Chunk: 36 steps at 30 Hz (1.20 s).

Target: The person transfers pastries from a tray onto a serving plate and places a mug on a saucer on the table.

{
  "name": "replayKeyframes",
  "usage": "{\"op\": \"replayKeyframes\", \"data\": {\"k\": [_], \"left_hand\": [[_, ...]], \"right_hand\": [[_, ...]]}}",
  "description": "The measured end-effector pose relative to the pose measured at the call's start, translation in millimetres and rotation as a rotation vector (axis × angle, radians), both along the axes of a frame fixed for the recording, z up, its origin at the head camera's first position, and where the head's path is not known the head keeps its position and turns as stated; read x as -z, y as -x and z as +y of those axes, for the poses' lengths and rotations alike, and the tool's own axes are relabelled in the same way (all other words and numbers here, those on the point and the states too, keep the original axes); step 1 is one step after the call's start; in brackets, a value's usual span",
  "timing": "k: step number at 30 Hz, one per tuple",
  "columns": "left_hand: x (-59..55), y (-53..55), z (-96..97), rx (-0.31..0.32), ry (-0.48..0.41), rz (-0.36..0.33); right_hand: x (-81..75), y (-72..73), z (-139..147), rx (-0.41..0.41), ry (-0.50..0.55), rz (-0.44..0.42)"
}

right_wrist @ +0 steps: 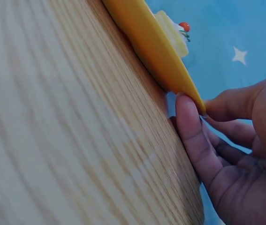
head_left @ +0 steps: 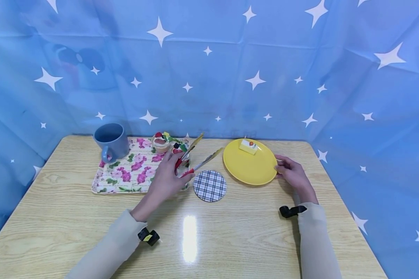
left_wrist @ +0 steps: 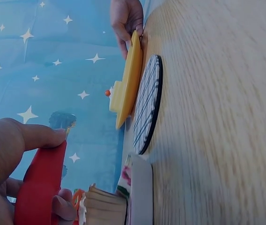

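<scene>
My left hand (head_left: 167, 175) grips red-handled tongs (head_left: 209, 158) above the right end of a floral tray (head_left: 125, 176). The tongs' two arms are spread, with nothing between their tips. Close by on the tray are a cupcake with fruit on top (head_left: 161, 143) and a second cupcake (left_wrist: 105, 206), partly hidden by the hand in the head view. My right hand (head_left: 293, 173) pinches the right rim of a yellow plate (head_left: 249, 168) between thumb and fingers, as the right wrist view shows. Near the plate's far edge lies a small cake slice (head_left: 248, 147) with a red topping.
A round checked coaster (head_left: 210, 186) lies between the tray and the plate. On the tray's far left corner stands a blue mug (head_left: 111, 141). A blue curtain with white stars (head_left: 209, 77) hangs behind the wooden table (head_left: 237, 232).
</scene>
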State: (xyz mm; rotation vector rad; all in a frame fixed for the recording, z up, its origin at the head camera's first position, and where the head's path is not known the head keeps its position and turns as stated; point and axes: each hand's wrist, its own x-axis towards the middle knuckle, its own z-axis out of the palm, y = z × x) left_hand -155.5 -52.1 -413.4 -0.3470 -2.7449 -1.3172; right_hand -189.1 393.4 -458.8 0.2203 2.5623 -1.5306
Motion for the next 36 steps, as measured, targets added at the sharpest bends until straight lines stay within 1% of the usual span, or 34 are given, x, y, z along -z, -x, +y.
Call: {"op": "replayKeyframes", "data": {"k": [7,19,25,36], "left_hand": [[-1.3,-0.8,-9.8,-0.016,0.035,0.010],[-5.5,0.1,-26.7,-0.012,0.021,0.041],[-2.8,0.7,-33.1,-0.027,0.022,0.033],[-3.2,1.8,-47.3,-0.038,0.069,0.018]], "right_hand": [[1.1,0.0,-1,-0.001,-0.008,0.007],[-1.4,-0.9,-3,0.004,0.023,0.007],[0.0,-0.6,-3,0.005,0.027,0.005],[0.4,-0.6,-3,0.011,0.021,0.010]]}}
